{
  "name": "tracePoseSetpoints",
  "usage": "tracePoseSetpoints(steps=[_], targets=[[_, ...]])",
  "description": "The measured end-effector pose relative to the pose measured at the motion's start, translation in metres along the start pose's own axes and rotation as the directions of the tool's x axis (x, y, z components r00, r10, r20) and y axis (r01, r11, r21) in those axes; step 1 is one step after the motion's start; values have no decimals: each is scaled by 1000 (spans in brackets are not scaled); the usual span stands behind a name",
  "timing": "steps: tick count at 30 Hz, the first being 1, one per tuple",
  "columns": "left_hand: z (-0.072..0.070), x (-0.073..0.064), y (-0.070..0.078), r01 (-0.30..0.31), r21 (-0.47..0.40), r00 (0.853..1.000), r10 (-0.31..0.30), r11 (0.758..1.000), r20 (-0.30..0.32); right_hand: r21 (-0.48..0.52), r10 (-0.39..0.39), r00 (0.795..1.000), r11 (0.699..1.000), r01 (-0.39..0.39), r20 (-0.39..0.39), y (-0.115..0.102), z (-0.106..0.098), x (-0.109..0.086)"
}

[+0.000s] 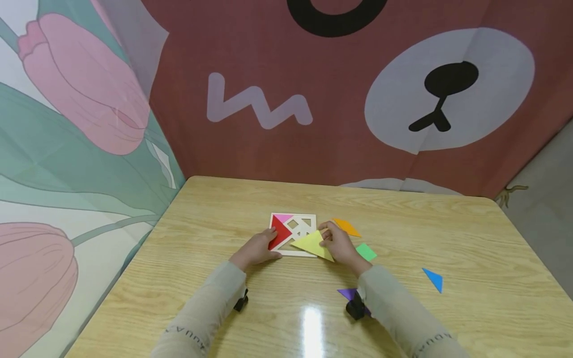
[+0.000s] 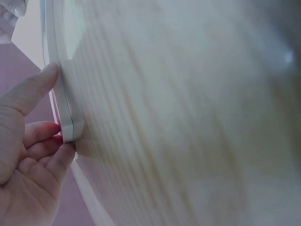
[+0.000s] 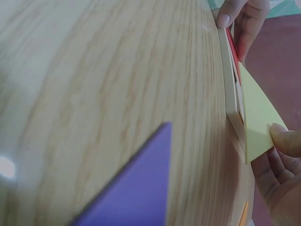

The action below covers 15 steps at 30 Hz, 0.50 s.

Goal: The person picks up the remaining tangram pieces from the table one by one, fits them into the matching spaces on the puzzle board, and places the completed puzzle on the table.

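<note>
A white tangram tray (image 1: 294, 253) lies on the table, holding a red triangle (image 1: 279, 232) and a pink piece (image 1: 283, 218). My left hand (image 1: 257, 247) grips the tray's left side, thumb along the near edge and fingertips at the red triangle. In the left wrist view the fingers (image 2: 44, 132) bend round the tray's corner. My right hand (image 1: 338, 243) pinches a large yellow triangle (image 1: 312, 243) between thumb and fingers. The yellow piece is tilted over the tray's right part. In the right wrist view, the yellow triangle (image 3: 258, 120) rises above the tray rim.
Right of the tray lie an orange piece (image 1: 346, 227), a green square (image 1: 366, 252) and a blue triangle (image 1: 433, 280). A purple triangle (image 1: 346, 293) is partly hidden under my right wrist. Behind the wooden table (image 1: 224, 199) hangs a printed cloth (image 1: 268, 159).
</note>
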<state>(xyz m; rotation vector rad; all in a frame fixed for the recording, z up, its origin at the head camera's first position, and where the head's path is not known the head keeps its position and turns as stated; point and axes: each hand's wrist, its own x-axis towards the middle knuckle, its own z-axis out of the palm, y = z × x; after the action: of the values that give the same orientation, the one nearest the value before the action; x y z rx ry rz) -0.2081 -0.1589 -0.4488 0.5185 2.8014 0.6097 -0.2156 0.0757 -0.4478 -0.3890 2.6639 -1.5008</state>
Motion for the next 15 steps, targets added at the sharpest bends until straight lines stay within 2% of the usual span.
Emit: tracePoseSetpoints(steps=[5, 15], targets=[[1, 0, 0, -17, 6, 1000, 17, 1000, -11, -5, -10, 1000, 1000, 10, 3, 0, 5, 3], [-1, 0, 1, -11, 16, 1000, 11, 1000, -10, -14, -11, 1000, 1000, 11, 16, -2, 10, 5]])
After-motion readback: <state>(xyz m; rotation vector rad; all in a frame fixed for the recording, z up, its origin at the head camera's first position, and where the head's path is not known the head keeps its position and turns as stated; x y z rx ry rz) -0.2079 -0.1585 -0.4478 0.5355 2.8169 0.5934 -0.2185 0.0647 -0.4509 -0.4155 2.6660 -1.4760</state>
